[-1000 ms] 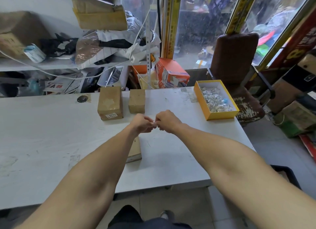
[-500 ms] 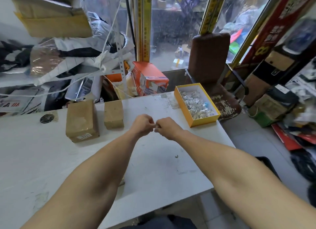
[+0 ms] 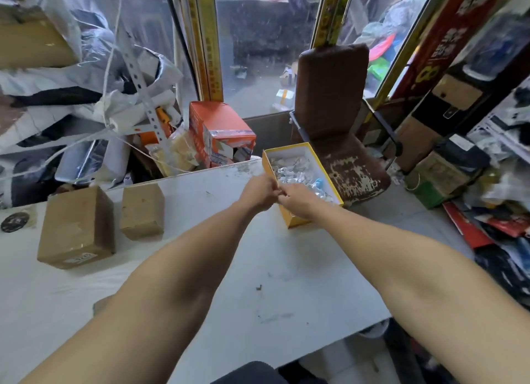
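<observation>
Piece (image 3: 280, 193), too tiny for us to identify, is pinched between our left hand (image 3: 259, 193) and right hand (image 3: 298, 201). Both hands have curled fingers, and their fingertips meet. We hold it above the near left edge of the yellow box (image 3: 292, 221), which holds silvery bits (image 3: 289, 174) and sits at the table's (image 3: 286, 283) far right corner. Two cartons (image 3: 77, 228) lie well to the left.

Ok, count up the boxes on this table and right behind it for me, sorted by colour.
Brown boxes: 2, the large box and the small box
Yellow box: 1
Orange box: 1
Total: 4
A brown corner at lower left is mostly hidden, so it is not counted.
</observation>
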`<state>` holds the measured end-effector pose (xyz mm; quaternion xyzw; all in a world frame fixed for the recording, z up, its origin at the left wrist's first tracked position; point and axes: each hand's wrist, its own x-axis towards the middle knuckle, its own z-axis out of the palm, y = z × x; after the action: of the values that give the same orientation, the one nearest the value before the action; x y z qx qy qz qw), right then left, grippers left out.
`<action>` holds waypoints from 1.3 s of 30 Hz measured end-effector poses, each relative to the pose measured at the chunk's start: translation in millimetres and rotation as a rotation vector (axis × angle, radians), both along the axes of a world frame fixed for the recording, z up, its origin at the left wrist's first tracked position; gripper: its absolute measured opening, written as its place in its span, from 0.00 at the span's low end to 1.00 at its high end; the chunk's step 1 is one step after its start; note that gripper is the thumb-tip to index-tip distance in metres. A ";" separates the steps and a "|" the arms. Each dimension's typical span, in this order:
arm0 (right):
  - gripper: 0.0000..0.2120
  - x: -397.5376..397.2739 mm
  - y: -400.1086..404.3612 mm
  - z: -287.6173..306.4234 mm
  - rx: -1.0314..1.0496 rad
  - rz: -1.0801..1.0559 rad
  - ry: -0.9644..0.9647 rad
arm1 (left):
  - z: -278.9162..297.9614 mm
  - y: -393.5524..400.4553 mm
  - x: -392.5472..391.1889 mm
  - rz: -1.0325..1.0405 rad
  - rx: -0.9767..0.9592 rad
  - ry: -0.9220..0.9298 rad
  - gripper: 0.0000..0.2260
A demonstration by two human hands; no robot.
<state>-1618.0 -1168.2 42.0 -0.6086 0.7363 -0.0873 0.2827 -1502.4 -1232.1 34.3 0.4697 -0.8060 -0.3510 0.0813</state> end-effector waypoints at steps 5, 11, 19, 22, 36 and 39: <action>0.15 -90.5 -23.9 -7.1 -0.035 0.050 0.145 | -3.6 -26.9 -62.4 0.088 -0.048 -0.055 0.07; 0.15 -158.0 -72.6 -7.3 -0.045 0.089 0.255 | 3.7 -64.4 -110.6 0.196 -0.083 -0.066 0.04; 0.14 -186.8 -114.7 -10.3 -0.048 0.157 0.270 | -4.9 -100.4 -150.7 0.197 -0.070 -0.068 0.10; 0.17 -188.0 -117.1 -12.7 -0.033 0.177 0.266 | -11.5 -104.9 -155.2 0.139 -0.087 -0.159 0.10; 0.20 -105.3 -66.8 7.0 -0.020 0.221 0.322 | 1.0 -42.6 -62.5 -0.071 -0.262 -0.494 0.33; 0.20 -49.2 -43.5 14.0 -0.061 0.251 0.329 | 8.1 -13.0 -6.1 -0.016 -0.249 -0.497 0.33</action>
<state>-1667.2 -1211.6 56.0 -0.7098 0.6880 0.0268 0.1487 -1508.4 -1245.2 42.3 0.5215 -0.8418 -0.1239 -0.0643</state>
